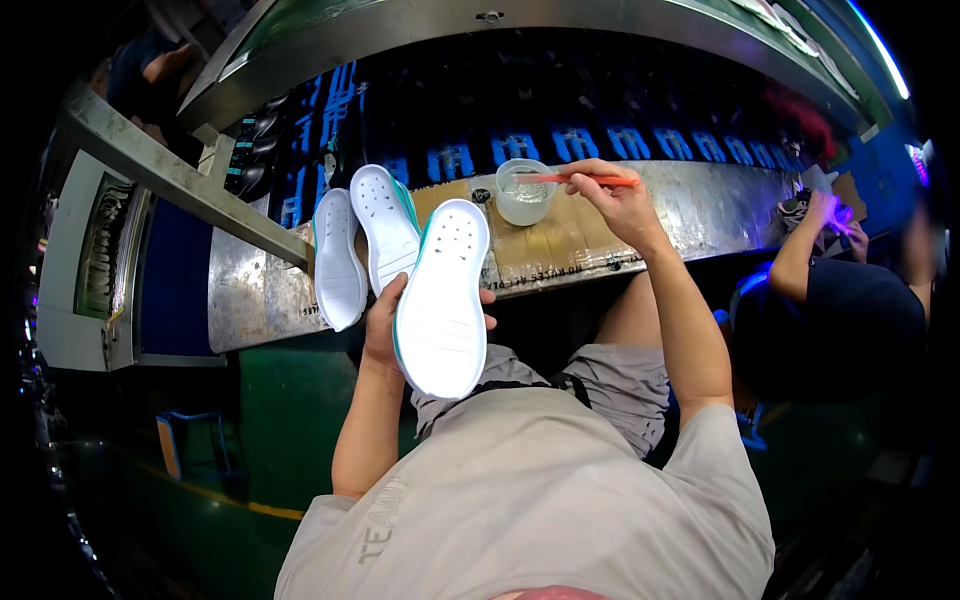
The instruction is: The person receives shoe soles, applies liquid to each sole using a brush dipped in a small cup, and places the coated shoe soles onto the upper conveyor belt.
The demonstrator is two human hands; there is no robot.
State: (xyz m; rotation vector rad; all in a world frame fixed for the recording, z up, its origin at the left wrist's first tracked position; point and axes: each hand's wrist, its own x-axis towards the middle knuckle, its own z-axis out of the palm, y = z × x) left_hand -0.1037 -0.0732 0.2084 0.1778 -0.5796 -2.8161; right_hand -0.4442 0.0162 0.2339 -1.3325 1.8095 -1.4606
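Observation:
A white shoe sole [443,300] with a teal edge and small holes toward its far end is gripped in my left hand [384,325], its broad white face turned up. Thumb and fingers wrap its sides. Two similar pieces, a white sole with a teal edge [386,225] and another white sole [340,262], lie just beyond on the bench. My right hand [622,208] pinches a thin orange-handled brush [600,181]. Its far end reaches over the rim of a translucent plastic cup [524,205] holding clear liquid; the tip is hard to make out.
Flattened cardboard [560,245] covers part of the metal bench [690,205]. Behind it runs a dark conveyor [450,110] with blue markings. A metal post [180,170] slants at left. A co-worker [850,300] sits at right, hands at the bench; another person [145,75] is far left.

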